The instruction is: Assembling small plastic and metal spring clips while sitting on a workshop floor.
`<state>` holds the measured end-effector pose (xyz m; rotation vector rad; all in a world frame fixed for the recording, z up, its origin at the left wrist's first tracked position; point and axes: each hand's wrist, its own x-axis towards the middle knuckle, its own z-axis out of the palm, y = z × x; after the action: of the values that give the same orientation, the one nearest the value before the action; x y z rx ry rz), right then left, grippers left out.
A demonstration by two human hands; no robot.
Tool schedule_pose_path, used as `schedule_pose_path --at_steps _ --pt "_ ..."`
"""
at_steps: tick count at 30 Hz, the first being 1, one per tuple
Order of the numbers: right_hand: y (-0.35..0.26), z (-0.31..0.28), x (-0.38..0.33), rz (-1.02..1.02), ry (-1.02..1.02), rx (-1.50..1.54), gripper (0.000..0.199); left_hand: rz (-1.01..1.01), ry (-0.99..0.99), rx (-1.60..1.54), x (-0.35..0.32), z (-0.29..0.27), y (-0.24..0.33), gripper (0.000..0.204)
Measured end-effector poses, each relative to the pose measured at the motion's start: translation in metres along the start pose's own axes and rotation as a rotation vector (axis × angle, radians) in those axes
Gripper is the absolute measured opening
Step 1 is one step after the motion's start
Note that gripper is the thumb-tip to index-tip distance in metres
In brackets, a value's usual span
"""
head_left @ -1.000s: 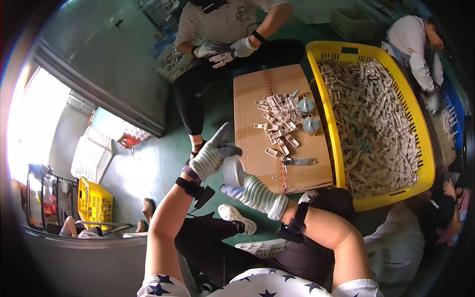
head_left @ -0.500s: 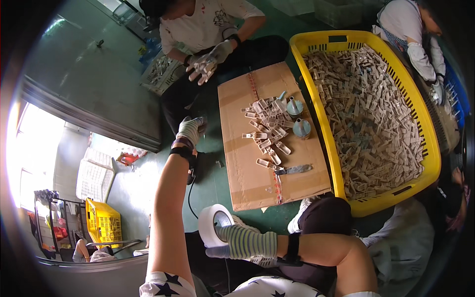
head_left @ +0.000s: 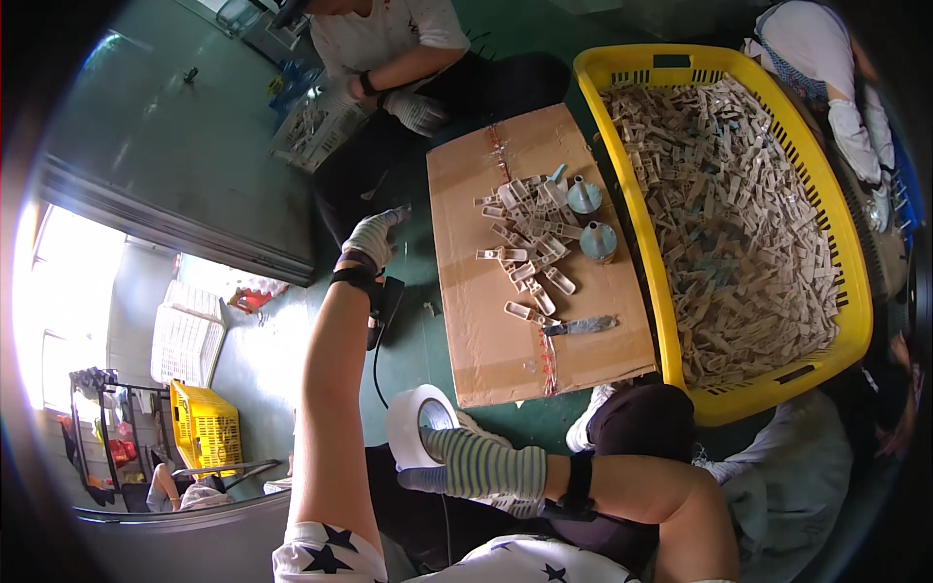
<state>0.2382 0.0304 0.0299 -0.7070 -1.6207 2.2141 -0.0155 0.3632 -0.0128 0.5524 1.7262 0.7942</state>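
Note:
My right hand point(head_left: 476, 468), in a green-and-grey striped glove, grips a wide roll of white tape point(head_left: 406, 428) above my lap. Its fingers go into the roll's core, while the thumb lies along the lower outside. My left arm reaches far forward; the left hand point(head_left: 371, 241), in a similar striped glove, is over the floor to the left of the cardboard box point(head_left: 466, 340). At least one finger points out toward the box, the others are partly hidden, and I see nothing in the hand. On the box lie several beige plastic clip-like parts point(head_left: 525, 257) beside two small metal funnel-topped containers point(head_left: 598, 241).
A large yellow basket point(head_left: 669, 355) full of similar beige parts stands right of the box. A dark-wrapped tool point(head_left: 581, 325) lies near the box's front. One co-worker point(head_left: 398, 49) sits across from me, another point(head_left: 826, 68) at far right. A black cable point(head_left: 377, 374) runs below my left wrist.
My left hand has moved slightly farther forward, a finger now pointing out more. The right hand still holds the tape roll. The co-worker opposite has lowered both gloved hands, one toward a crate.

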Motion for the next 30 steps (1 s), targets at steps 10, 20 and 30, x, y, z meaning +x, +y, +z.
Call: schedule_pose_path --at_steps 10,20,30 --pt "-0.028 -0.009 -0.017 -0.079 0.048 -0.181 0.069 0.039 -0.121 0.133 0.008 0.006 -0.012 0.035" --pt "-0.029 -0.027 -0.020 0.014 0.050 -0.133 0.063 0.103 -0.238 0.652 0.066 0.023 -0.039 0.041" --pt "-0.013 -0.001 -0.005 -0.134 -0.087 0.479 0.052 0.461 0.122 0.451 -0.022 -0.013 -0.029 0.051"
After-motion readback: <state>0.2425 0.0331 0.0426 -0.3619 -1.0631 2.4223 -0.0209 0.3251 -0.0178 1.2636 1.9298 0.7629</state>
